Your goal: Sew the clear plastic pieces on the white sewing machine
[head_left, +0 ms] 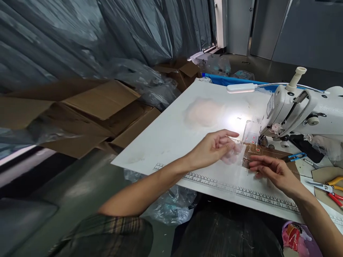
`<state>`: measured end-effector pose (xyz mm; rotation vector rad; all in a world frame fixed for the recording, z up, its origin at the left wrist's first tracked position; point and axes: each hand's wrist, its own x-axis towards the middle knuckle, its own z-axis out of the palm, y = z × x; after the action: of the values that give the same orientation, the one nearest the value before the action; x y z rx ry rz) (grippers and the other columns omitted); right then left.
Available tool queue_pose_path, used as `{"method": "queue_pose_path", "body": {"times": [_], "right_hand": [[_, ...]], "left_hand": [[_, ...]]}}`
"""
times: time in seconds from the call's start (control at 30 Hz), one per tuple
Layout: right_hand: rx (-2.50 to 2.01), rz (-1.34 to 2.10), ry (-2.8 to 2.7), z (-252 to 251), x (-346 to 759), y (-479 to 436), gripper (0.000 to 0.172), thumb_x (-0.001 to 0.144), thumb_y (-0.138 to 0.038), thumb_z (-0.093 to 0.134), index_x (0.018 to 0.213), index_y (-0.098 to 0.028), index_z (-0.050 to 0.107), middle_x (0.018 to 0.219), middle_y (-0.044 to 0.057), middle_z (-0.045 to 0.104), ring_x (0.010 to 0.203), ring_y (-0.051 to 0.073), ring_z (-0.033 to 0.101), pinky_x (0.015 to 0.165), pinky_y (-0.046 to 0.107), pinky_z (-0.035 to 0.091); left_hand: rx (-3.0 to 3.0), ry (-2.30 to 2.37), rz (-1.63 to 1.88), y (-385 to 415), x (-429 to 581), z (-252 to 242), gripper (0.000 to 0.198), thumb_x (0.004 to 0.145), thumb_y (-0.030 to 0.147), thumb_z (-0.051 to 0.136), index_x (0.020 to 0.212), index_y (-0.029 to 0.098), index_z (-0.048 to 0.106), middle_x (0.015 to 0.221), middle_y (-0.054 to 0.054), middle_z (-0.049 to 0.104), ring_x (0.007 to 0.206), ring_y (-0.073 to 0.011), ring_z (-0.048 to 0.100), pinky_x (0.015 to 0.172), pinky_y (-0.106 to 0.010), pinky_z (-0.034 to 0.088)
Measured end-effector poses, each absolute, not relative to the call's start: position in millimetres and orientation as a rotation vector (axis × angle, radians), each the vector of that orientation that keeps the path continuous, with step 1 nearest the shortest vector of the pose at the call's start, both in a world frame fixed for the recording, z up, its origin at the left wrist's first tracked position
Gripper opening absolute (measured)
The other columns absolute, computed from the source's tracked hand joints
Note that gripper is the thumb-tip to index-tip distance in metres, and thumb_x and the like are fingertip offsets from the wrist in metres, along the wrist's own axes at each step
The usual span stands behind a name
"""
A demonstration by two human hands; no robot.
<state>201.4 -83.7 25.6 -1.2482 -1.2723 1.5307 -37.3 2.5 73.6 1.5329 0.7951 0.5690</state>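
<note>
My left hand [214, 148] hovers over the white sewing table [171, 135], fingers loosely curled around a small, pale, see-through piece of fabric [230, 157]. My right hand [270, 170] lies just right of it, fingers stretched out towards the same sheer piece, fingertips on the table near a brown taped patch [264, 154]. Both hands sit in front of the white sewing machine [302, 109], whose needle area has a clear guard [251, 132] with small red marks.
A printed ruler [241, 189] runs along the table's near edge. Blue thread snips [296, 156], scissors and red-and-yellow pliers [331, 187] lie at the right. A lamp [241, 87] lights the table. Cardboard boxes [99, 114] and plastic sheeting crowd the left; a pale fabric pile [205, 111] lies farther back.
</note>
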Motion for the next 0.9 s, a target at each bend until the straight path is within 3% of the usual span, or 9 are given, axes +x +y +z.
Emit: {"method": "queue_pose_path", "body": {"times": [0.13,0.2,0.27,0.4,0.5,0.63,0.77,0.9], "right_hand": [[-1.246,1.329,-1.314,28.9,192.9,-68.6,0.059,0.079,-0.053,0.071,0.13,-0.025,0.062,0.13,0.012,0.066,0.114,0.022,0.065,0.094,0.042,0.057],[-1.194,1.283,-1.318,32.3,183.4,-63.2,0.066,0.076,-0.052,0.075,0.135,-0.029,0.058,0.137,0.01,0.061,0.112,0.021,0.064,0.091,0.041,0.058],[-1.15,1.329,-1.317,36.2,176.2,-60.5,0.067,0.075,-0.051,0.077,0.135,-0.029,0.058,0.128,0.009,0.067,0.099,0.018,0.068,0.08,0.036,0.06],[-1.127,1.631,-1.289,45.0,177.2,-62.9,0.048,0.075,-0.048,0.077,0.116,-0.023,0.07,0.088,0.002,0.074,0.069,0.011,0.064,0.061,0.024,0.054],[-1.083,1.858,-1.365,50.5,186.5,-67.6,0.036,0.075,-0.049,0.076,0.097,-0.021,0.075,0.074,-0.002,0.07,0.059,0.008,0.058,0.055,0.02,0.048],[-1.052,1.957,-1.514,51.6,195.7,-66.8,0.037,0.072,-0.052,0.077,0.09,-0.02,0.074,0.069,-0.003,0.067,0.059,0.009,0.056,0.054,0.02,0.046],[-1.329,1.642,-1.651,43.9,202.7,-55.5,0.038,0.079,-0.056,0.067,0.082,-0.018,0.07,0.069,0.0,0.065,0.059,0.01,0.054,0.052,0.022,0.042],[-1.76,1.006,-1.707,33.9,212.2,-47.0,0.031,0.083,-0.047,0.061,0.091,-0.018,0.071,0.072,0.003,0.068,0.059,0.014,0.055,0.052,0.026,0.041]], "left_hand": [[1.543,0.665,0.483,-3.1,-19.6,68.2,0.04,0.092,0.032,0.061,0.125,0.011,0.055,0.095,-0.009,0.076,0.085,-0.0155,0.074,0.075,-0.029,0.062],[1.636,0.653,0.481,-6.0,-14.8,69.3,0.036,0.091,0.028,0.06,0.123,0.012,0.058,0.091,-0.007,0.077,0.087,-0.0163,0.074,0.081,-0.032,0.061],[1.748,0.71,0.536,-7.1,-15.3,72.7,0.033,0.089,0.028,0.062,0.119,0.013,0.062,0.087,-0.006,0.077,0.084,-0.0163,0.074,0.08,-0.031,0.06],[1.824,0.883,0.667,-6.2,-29.0,81.1,0.034,0.086,0.033,0.065,0.114,0.014,0.065,0.077,-0.003,0.075,0.069,-0.0134,0.071,0.066,-0.025,0.059],[1.748,0.875,0.582,-5.0,-40.4,82.9,0.036,0.088,0.035,0.062,0.116,0.013,0.064,0.077,-0.002,0.073,0.06,-0.0099,0.067,0.057,-0.02,0.056],[1.718,0.835,0.48,3.3,-42.7,76.9,0.036,0.092,0.033,0.054,0.121,0.012,0.061,0.073,-0.001,0.07,0.053,-0.0077,0.063,0.052,-0.017,0.052],[1.899,0.896,0.395,29.1,-29.7,64.0,0.032,0.096,0.027,0.046,0.12,0.013,0.061,0.058,0.003,0.064,0.043,-0.0079,0.057,0.047,-0.017,0.045],[2.284,0.978,0.375,63.4,-13.9,47.9,0.031,0.094,0.021,0.046,0.117,0.011,0.064,0.073,-0.003,0.071,0.053,-0.01,0.061,0.056,-0.021,0.046]]}}
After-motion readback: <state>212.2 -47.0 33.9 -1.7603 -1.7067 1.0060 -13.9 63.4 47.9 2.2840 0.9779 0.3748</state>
